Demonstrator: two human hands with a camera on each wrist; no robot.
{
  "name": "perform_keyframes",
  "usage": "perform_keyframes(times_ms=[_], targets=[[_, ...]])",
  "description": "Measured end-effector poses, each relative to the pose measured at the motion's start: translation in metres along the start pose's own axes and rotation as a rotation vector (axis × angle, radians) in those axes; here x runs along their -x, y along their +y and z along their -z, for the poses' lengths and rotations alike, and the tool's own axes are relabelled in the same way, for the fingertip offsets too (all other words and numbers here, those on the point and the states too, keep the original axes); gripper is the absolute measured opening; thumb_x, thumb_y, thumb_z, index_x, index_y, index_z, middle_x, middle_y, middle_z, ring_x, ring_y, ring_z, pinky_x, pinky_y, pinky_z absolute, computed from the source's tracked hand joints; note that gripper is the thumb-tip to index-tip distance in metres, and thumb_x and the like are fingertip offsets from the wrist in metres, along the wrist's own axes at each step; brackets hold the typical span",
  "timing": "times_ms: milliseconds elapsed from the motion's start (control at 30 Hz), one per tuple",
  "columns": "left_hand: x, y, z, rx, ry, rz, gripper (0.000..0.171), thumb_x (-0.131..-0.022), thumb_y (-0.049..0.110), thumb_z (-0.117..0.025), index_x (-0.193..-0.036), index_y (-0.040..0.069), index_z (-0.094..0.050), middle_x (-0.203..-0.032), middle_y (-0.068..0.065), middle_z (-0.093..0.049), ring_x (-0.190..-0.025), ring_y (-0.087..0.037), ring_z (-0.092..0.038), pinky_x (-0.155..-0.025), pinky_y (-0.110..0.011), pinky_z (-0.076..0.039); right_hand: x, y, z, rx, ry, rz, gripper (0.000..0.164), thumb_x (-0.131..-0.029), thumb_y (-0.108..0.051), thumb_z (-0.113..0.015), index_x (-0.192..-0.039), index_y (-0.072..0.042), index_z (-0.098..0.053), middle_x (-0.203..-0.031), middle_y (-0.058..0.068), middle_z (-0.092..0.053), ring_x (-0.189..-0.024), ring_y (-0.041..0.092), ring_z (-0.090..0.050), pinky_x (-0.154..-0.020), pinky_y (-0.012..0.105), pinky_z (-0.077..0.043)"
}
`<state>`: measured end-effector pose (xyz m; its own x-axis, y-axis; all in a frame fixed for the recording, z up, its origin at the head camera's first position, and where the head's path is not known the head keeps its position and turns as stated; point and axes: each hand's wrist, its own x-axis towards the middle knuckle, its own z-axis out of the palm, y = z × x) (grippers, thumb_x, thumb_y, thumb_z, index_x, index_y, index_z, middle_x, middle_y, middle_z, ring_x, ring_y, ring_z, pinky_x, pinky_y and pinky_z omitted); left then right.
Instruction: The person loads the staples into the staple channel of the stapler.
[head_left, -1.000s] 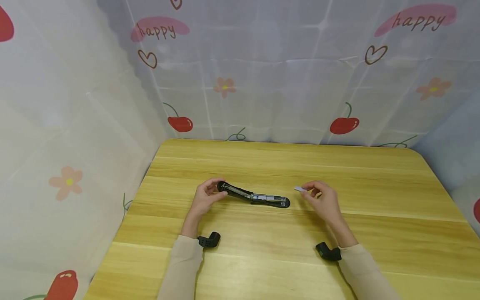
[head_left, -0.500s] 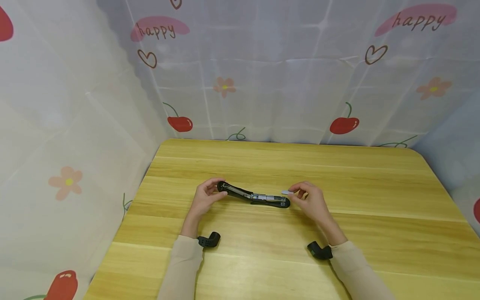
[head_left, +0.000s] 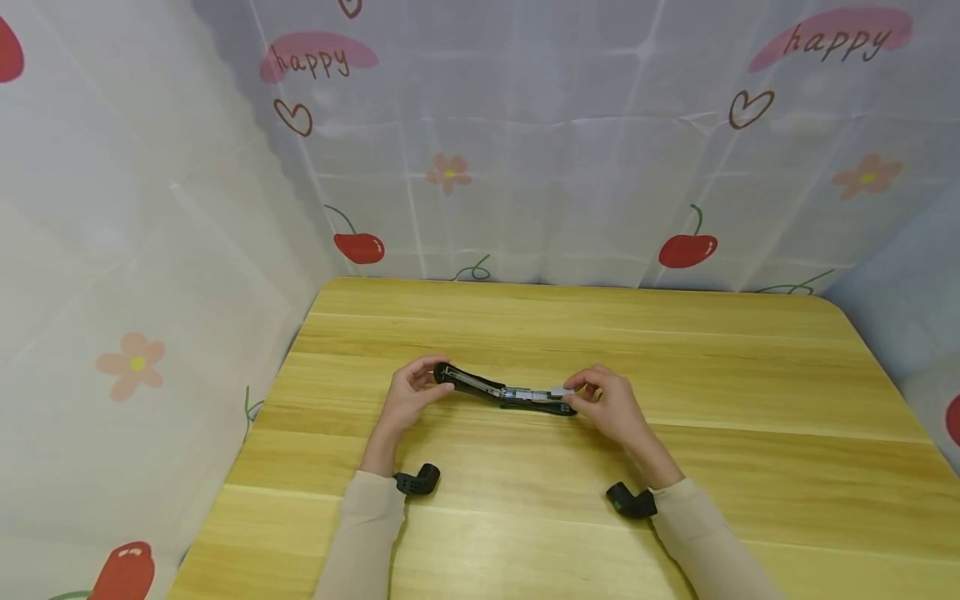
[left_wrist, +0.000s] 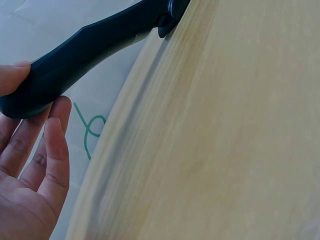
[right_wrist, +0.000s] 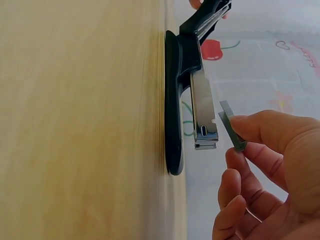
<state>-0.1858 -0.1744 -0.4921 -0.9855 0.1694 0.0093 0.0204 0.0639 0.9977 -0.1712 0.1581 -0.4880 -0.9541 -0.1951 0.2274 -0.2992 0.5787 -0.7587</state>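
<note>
A black stapler (head_left: 480, 385) lies opened out on the table, its top arm swung up to the left. My left hand (head_left: 411, 393) holds the end of that raised arm between thumb and fingers; the left wrist view shows the stapler's black handle (left_wrist: 85, 60) from its outer side. Between thumb and fingertips my right hand (head_left: 609, 403) pinches a short strip of staples (right_wrist: 231, 126). In the right wrist view the strip is tilted close beside the front of the shiny metal magazine (right_wrist: 204, 107), above the stapler's base (right_wrist: 173, 110).
The wooden table (head_left: 525, 517) spreads around both hands. Behind it hangs a pale curtain (head_left: 540, 167) printed with cherries, flowers and lettering. A black camera sits on each wrist, the left one (head_left: 420, 480) and the right one (head_left: 632, 502).
My right hand has moved left with the strip of staples, from beyond the stapler's right end to over its magazine. The left hand and the stapler have stayed in place.
</note>
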Motion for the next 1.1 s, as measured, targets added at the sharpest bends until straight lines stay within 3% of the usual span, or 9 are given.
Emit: perform_keyframes(times_ms=[1100], targets=[[0.0005,-0.0009,0.0003,0.001,-0.001,0.007,0.047,-0.086,0.001,-0.072,-0.130,-0.003,-0.057,-0.129,-0.023,-0.058,-0.094,-0.011,-0.059,-0.075,-0.021,-0.051,0.0002,0.0042,-0.0018,0.013,-0.028,0.014,0.009,-0.083,-0.009,-0.077,-0.091,-0.010,-0.074,-0.085,0.001,-0.064,-0.068,0.011,-0.050,-0.060,0.024,-0.042]])
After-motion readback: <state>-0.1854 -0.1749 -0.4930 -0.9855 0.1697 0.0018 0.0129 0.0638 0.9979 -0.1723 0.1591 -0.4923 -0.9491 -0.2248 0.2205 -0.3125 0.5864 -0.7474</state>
